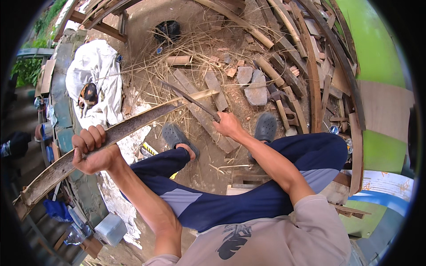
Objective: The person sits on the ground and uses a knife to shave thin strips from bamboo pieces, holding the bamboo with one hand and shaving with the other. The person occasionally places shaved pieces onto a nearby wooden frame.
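My left hand is wrapped round a long split bamboo half, its hollow face up. The bamboo runs slantwise from the lower left to a pale, whittled far end in front of my feet. In my right hand is a long, narrow, dark-bladed knife, its handle mostly hidden by my fingers. The blade points up and left and crosses the bamboo near its far end. From this view I cannot tell whether the edge is biting into it.
Bamboo shavings litter the dirt floor around loose boards. Stone blocks and a hammer lie ahead of my right foot. Timber is piled at right. A calico cat rests on white cloth at left.
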`<state>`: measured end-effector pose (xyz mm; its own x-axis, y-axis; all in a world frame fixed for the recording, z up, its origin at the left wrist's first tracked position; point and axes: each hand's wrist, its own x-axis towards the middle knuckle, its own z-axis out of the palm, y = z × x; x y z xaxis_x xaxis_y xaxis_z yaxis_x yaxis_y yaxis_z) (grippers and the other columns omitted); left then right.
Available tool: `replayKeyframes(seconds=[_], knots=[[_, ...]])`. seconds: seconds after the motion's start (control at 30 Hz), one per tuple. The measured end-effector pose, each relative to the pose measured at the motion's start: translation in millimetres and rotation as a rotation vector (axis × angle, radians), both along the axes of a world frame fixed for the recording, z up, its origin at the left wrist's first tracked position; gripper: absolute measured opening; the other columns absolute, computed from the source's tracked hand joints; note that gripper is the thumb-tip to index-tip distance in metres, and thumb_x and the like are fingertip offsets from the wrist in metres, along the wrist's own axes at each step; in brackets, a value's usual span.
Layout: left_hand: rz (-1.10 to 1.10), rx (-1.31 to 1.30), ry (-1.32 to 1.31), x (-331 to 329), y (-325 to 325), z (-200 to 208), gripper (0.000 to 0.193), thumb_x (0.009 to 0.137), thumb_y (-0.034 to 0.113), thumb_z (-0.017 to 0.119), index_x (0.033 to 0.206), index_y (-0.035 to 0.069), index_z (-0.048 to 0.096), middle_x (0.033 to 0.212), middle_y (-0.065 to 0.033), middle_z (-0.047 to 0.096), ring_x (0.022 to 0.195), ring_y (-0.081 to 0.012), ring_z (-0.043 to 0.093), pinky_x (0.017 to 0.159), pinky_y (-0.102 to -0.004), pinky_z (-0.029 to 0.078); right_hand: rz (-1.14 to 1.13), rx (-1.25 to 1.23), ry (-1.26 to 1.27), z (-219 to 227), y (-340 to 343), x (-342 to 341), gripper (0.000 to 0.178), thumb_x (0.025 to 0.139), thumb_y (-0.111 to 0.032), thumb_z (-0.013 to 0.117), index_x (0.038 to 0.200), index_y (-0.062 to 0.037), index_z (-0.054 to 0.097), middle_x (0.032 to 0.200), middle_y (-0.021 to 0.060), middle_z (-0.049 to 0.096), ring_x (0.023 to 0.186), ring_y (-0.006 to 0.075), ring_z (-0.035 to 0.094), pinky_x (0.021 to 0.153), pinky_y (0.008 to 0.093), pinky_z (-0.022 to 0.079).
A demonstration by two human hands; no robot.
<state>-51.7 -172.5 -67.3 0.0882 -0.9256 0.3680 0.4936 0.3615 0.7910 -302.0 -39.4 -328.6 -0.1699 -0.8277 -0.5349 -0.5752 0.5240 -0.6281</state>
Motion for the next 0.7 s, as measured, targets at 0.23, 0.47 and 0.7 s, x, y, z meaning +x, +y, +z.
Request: replayKeyframes(seconds=[0.23, 0.47, 0.7], knots=[[0.038, 0.014, -0.008, 1.4, -7.5, -2.4, 0.027, 0.077, 0.031, 0.043, 0.064, 0.017, 0.024, 0.056, 0.0025, 0.02, 0.049, -0.0103, 0.018, 0.048, -0.0277, 0.018, -0.109, 0.307, 0.12, -82.1, 7.0, -57.7, 0.04, 0.079, -0.029, 0.062, 0.105, 0.0019, 0.067, 0.101, 0.0255, 0.067, 0.098, 0.0384, 0.065, 0.083, 0.045, 0.052], [0.057, 0.028, 0.004, 13.6, -8.5, -6.9, 0.027, 0.077, 0.031, 0.044, 0.063, 0.018, 0.024, 0.055, 0.003, 0.021, 0.048, -0.0101, 0.018, 0.048, -0.0276, 0.018, 0.004, 0.08, -0.019, 7.7, -10.9, 4.9, 0.028, 0.08, -0.025, 0.056, 0.088, -0.0007, 0.068, 0.088, 0.0279, 0.067, 0.084, 0.0405, 0.066, 0.075, 0.0469, 0.053], [0.081, 0.042, -0.007, 2.0, -10.7, -3.1, 0.026, 0.076, 0.03, 0.044, 0.063, 0.018, 0.025, 0.055, 0.0033, 0.02, 0.049, -0.0101, 0.018, 0.048, -0.0275, 0.017, -0.17, 0.167, -0.001, -96.8, 31.9, -43.5, 0.03, 0.08, -0.025, 0.059, 0.089, 0.0025, 0.066, 0.086, 0.0249, 0.068, 0.079, 0.0387, 0.067, 0.073, 0.046, 0.053]])
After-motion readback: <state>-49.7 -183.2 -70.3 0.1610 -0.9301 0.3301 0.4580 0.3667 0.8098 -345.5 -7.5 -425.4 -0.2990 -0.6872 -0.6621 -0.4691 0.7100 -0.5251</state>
